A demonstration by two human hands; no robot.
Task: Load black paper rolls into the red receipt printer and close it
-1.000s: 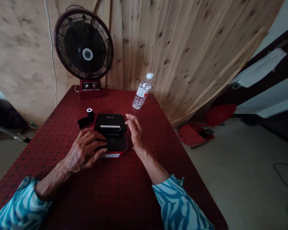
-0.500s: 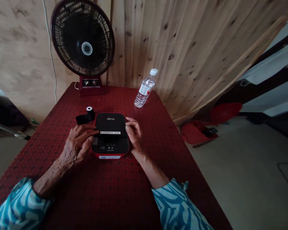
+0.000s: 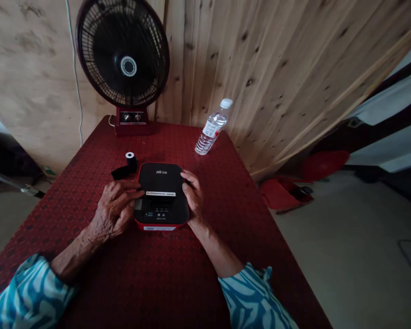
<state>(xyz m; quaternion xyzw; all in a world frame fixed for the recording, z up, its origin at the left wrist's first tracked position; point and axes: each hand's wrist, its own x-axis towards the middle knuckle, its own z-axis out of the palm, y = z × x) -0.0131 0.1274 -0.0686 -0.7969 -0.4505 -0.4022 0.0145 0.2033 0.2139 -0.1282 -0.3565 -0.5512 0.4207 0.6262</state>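
Note:
A small black-topped printer point(image 3: 162, 183) with a red body lies on the table, its lid down nearly level with the front panel. A white warning strip crosses the lid. My left hand point(image 3: 114, 208) holds the printer's left side, fingertips on the lid's edge. On the opposite side my right hand point(image 3: 193, 194) grips the edge, with thumb and fingers bent against it. Behind my left hand stands a black roll point(image 3: 131, 161) with a white core, its loose black strip trailing left.
A dark red fan point(image 3: 123, 64) stands at the back of the red patterned table point(image 3: 157, 278). A clear water bottle point(image 3: 211, 129) is at the back right. Behind is a wooden wall point(image 3: 233, 55). On the floor to the right lies an open red container point(image 3: 281, 194).
The printer's lid has gone from raised to down, uncovering the front panel's buttons to view. My left hand has drawn back from the front panel to the left edge. My right hand has closed on the right edge.

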